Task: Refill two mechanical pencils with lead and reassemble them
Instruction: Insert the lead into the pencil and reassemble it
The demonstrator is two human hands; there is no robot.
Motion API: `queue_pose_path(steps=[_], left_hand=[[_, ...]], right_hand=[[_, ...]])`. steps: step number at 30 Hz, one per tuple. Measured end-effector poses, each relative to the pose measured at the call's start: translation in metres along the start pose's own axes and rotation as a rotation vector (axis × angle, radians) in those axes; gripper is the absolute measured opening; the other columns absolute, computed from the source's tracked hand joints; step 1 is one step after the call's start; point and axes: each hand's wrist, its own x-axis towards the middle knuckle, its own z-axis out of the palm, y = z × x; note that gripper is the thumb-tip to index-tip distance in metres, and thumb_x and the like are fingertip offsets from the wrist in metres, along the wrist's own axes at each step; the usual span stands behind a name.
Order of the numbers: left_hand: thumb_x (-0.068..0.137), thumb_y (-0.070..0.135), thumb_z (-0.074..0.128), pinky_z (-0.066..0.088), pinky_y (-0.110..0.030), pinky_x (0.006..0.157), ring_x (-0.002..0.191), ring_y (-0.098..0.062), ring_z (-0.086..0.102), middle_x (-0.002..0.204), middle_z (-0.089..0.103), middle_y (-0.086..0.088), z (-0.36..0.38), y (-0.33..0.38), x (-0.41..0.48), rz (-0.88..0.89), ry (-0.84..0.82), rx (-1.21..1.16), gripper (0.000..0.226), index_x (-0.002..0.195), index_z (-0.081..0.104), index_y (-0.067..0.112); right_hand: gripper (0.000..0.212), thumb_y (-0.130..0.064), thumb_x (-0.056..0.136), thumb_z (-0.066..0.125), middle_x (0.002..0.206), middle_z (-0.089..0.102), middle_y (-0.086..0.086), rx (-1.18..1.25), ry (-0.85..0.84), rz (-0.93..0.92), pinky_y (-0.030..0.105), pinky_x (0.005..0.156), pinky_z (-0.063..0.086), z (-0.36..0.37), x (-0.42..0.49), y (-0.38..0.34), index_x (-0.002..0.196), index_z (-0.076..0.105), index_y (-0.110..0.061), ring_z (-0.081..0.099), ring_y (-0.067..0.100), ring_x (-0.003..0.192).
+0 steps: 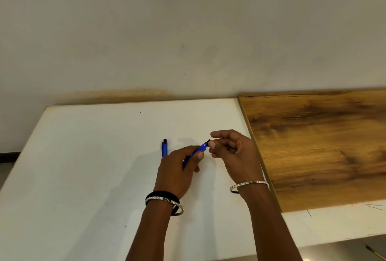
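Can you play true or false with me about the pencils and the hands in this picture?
1. The left hand holds a blue pencil. True.
2. A second pencil lies on the white table. True.
3. The right hand lies flat on the wooden board. False: the right hand is over the table, with its fingers curled at the blue pencil's black end; the wooden board is beside it.
4. Both wrists are bare. False: each wears a silver bangle.
5. The second pencil is red. False: it is blue too.

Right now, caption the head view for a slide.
Left hand grips a blue pencil, right hand pinches its black end; second pencil lies on white table.
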Motion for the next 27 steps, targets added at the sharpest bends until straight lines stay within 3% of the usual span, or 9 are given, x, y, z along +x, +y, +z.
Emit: queue_pose_path(steps=[6, 11, 15, 18, 20, 22, 24, 27], left_hand=[[0.091, 0.042, 0.055, 0.042, -0.014, 0.059, 0.062, -0.008, 0.061, 0.067, 0.071, 0.008, -0.001, -0.003, 0.000, 0.012, 0.022, -0.068, 0.020, 0.102, 0.067, 0.032], [0.091, 0.039, 0.055, 0.042, -0.002, 0.063, 0.067, 0.009, 0.058, 0.059, 0.065, 0.018, -0.004, -0.004, 0.001, 0.019, 0.011, -0.088, 0.010, 0.089, 0.059, 0.048], [0.091, 0.041, 0.053, 0.046, -0.011, 0.058, 0.063, 0.007, 0.059, 0.067, 0.070, 0.011, 0.000, 0.003, 0.002, 0.013, -0.031, -0.165, 0.010, 0.095, 0.062, 0.045], [0.093, 0.040, 0.053, 0.046, -0.013, 0.052, 0.051, 0.002, 0.056, 0.072, 0.073, 0.007, 0.005, 0.008, 0.000, 0.009, -0.053, -0.212, 0.021, 0.104, 0.068, 0.030], [0.092, 0.041, 0.053, 0.046, -0.010, 0.050, 0.049, 0.000, 0.057, 0.075, 0.074, 0.007, 0.006, 0.010, 0.000, -0.015, -0.076, -0.250, 0.025, 0.110, 0.065, 0.029], [0.091, 0.042, 0.053, 0.045, -0.009, 0.051, 0.053, -0.001, 0.062, 0.079, 0.076, 0.007, 0.003, 0.011, 0.000, -0.043, -0.112, -0.281, 0.026, 0.110, 0.064, 0.030], [0.092, 0.040, 0.054, 0.045, -0.011, 0.051, 0.059, -0.003, 0.067, 0.081, 0.076, 0.008, -0.001, 0.009, 0.000, -0.076, -0.165, -0.302, 0.023, 0.107, 0.067, 0.028], [0.090, 0.029, 0.062, 0.049, -0.017, 0.055, 0.066, -0.009, 0.071, 0.084, 0.078, 0.004, -0.005, 0.009, -0.001, -0.089, -0.310, -0.373, 0.015, 0.101, 0.072, 0.029]], right_hand=[[0.013, -0.002, 0.078, 0.075, 0.082, 0.077, 0.008, 0.183, -0.048, 0.037, 0.023, 0.065, 0.057, -0.002, -0.001, -0.003, 0.088, 0.077, -0.011, 0.072, 0.020, 0.075], [0.015, 0.000, 0.079, 0.074, 0.084, 0.077, 0.010, 0.273, -0.065, 0.081, 0.030, 0.067, 0.060, 0.003, -0.001, -0.003, 0.086, 0.076, -0.013, 0.074, 0.022, 0.079], [0.012, -0.017, 0.083, 0.072, 0.090, 0.077, 0.007, 0.348, -0.081, 0.205, 0.033, 0.076, 0.060, 0.007, 0.000, -0.004, 0.094, 0.077, -0.015, 0.071, 0.021, 0.086], [0.021, -0.035, 0.089, 0.061, 0.089, 0.076, -0.003, 0.164, -0.153, 0.166, 0.030, 0.075, 0.056, 0.011, -0.002, -0.004, 0.091, 0.077, -0.022, 0.066, 0.015, 0.088], [0.029, -0.038, 0.092, 0.054, 0.087, 0.075, -0.004, 0.151, -0.107, 0.120, 0.033, 0.078, 0.055, 0.015, -0.003, -0.006, 0.086, 0.075, -0.019, 0.067, 0.019, 0.089], [0.033, -0.035, 0.096, 0.049, 0.087, 0.074, 0.003, 0.281, 0.029, 0.106, 0.037, 0.082, 0.056, 0.015, -0.002, -0.007, 0.085, 0.070, -0.013, 0.069, 0.025, 0.091], [0.032, -0.036, 0.097, 0.047, 0.084, 0.071, 0.009, 0.590, 0.144, 0.151, 0.036, 0.081, 0.058, 0.010, 0.001, -0.008, 0.085, 0.063, -0.012, 0.070, 0.026, 0.087], [0.033, -0.045, 0.094, 0.049, 0.070, 0.059, 0.004, 1.064, 0.176, 0.250, 0.032, 0.070, 0.057, -0.002, 0.002, -0.010, 0.082, 0.058, -0.016, 0.063, 0.019, 0.065]])
